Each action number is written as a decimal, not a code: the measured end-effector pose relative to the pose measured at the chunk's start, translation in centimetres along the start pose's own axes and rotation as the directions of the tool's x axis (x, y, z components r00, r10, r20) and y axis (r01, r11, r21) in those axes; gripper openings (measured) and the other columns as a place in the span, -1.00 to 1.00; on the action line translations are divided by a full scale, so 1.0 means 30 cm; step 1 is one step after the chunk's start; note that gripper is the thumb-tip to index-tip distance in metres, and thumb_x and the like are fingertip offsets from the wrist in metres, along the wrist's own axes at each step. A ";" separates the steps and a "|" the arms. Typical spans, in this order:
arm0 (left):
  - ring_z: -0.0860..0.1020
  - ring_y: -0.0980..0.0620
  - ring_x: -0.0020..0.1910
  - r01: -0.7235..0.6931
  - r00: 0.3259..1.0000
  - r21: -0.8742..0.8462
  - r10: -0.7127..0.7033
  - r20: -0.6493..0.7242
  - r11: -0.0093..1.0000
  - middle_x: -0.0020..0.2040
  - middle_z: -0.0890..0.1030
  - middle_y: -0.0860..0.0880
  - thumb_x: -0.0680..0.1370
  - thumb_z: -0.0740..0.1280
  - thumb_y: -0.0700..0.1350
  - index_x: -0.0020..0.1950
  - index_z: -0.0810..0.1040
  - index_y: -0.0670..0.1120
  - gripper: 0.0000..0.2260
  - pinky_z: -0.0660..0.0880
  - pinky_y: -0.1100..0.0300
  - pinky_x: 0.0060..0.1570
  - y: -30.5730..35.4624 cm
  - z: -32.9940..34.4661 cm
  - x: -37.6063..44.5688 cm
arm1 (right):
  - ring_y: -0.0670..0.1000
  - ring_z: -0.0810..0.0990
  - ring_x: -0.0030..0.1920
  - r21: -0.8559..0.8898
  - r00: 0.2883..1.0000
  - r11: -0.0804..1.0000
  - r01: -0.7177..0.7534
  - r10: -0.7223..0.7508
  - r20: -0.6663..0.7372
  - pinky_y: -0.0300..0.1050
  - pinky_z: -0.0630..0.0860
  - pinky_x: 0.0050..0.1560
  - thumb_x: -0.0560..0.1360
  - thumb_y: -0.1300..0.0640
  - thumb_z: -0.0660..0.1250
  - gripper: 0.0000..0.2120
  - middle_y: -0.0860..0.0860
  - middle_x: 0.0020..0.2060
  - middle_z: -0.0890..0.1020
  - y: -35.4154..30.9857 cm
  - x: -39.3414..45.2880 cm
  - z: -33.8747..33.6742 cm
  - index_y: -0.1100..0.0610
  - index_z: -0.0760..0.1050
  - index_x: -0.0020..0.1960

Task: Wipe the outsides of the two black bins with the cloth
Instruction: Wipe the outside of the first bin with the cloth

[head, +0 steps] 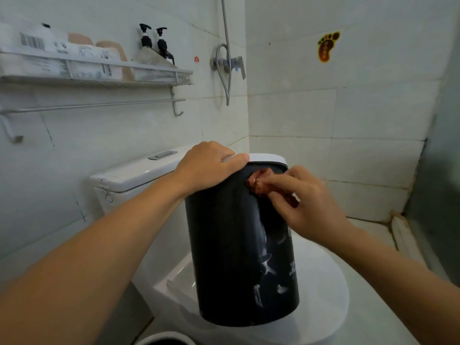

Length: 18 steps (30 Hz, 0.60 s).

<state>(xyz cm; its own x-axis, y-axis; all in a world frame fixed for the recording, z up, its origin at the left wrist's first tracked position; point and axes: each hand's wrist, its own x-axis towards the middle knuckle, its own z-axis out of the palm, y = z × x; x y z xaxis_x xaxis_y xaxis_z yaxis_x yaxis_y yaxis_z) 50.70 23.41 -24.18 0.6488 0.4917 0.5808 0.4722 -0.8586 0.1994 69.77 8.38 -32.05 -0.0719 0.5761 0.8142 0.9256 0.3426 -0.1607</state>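
Observation:
A black bin with a white rim hangs tilted above the closed toilet lid. My left hand grips its rim at the top left, fingers curled over the edge. My right hand pinches a small reddish-brown cloth and presses it against the bin's upper side, just under the rim. White smears mark the bin's lower front. Only the white rim of a second bin shows at the bottom edge.
The white toilet and its cistern stand below and behind the bin. A wall shelf holds packets and two pump bottles, with a towel rail under it. A shower valve and hose hang on the tiled wall.

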 end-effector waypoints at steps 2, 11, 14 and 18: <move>0.28 0.05 -0.49 0.002 1.000 0.000 -0.002 0.005 1.000 -0.54 0.32 0.06 0.47 0.11 0.37 -0.46 0.23 -0.07 -0.44 0.22 0.08 -0.40 0.004 -0.001 0.003 | 0.01 0.48 -0.11 0.001 0.997 0.998 -0.061 0.061 -0.040 0.02 0.54 -0.11 0.56 0.13 0.39 -0.71 -0.01 -0.09 0.50 -0.001 0.048 -0.002 -0.05 0.61 0.26; 0.28 0.03 -0.46 -0.006 1.000 0.000 0.006 -0.016 1.000 -0.51 0.30 0.03 0.48 0.12 0.36 -0.34 0.31 -0.10 -0.47 0.29 0.03 -0.36 -0.018 0.004 0.000 | 0.03 0.44 -0.15 0.002 0.988 0.990 0.140 -0.140 0.071 0.00 0.44 -0.12 0.55 0.10 0.35 -0.78 -0.01 -0.16 0.46 -0.051 -0.041 0.001 -0.06 0.63 0.16; 0.29 0.02 -0.46 -0.023 1.000 -0.006 0.023 0.001 1.000 -0.51 0.30 0.03 0.49 0.13 0.34 -0.35 0.32 -0.10 -0.48 0.30 0.02 -0.35 -0.002 0.004 0.005 | 0.09 0.47 -0.08 -0.021 0.996 0.999 -0.036 0.034 -0.079 0.10 0.50 -0.08 0.55 0.19 0.40 -0.73 0.06 -0.12 0.50 -0.031 0.027 0.005 0.02 0.65 0.23; 0.29 0.01 -0.46 0.014 1.000 0.006 -0.014 0.021 1.000 -0.53 0.33 0.05 0.50 0.13 0.32 -0.42 0.34 -0.03 -0.52 0.28 0.04 -0.34 -0.004 -0.004 0.014 | 0.04 0.45 -0.10 0.049 0.998 0.997 0.053 -0.054 0.021 0.04 0.46 -0.10 0.52 0.21 0.39 -0.75 0.01 -0.12 0.48 -0.057 -0.079 0.022 0.00 0.64 0.17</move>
<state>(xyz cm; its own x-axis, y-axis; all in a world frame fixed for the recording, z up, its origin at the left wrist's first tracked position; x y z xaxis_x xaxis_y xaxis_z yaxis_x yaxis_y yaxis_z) 50.85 23.69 -23.86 0.6543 0.5068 0.5613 0.4851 -0.8507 0.2026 68.11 6.92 -34.07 -0.1295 0.5722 0.8098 0.9013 0.4084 -0.1444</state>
